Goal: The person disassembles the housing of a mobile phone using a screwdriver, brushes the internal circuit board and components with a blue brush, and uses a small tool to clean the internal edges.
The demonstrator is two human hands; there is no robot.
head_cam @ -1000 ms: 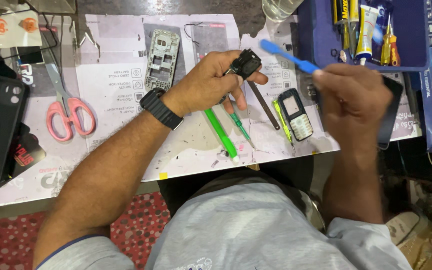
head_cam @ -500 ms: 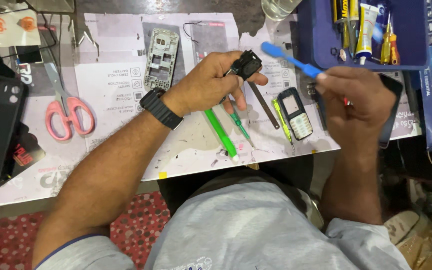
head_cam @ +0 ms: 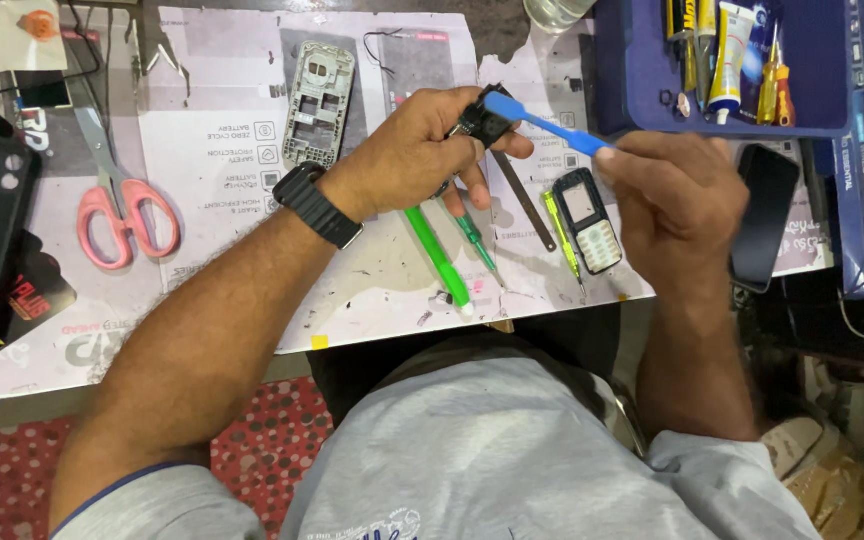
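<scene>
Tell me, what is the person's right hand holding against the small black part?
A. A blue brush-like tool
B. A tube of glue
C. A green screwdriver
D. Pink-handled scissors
A. The right hand holds a blue brush-like tool whose tip meets the small black part pinched in the left hand; the pink-handled scissors and the green screwdriver lie untouched on the table.

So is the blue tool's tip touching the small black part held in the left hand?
Touching. The head view shows the blue tool in the right hand with its tip against the small black part pinched by the left hand.
</scene>
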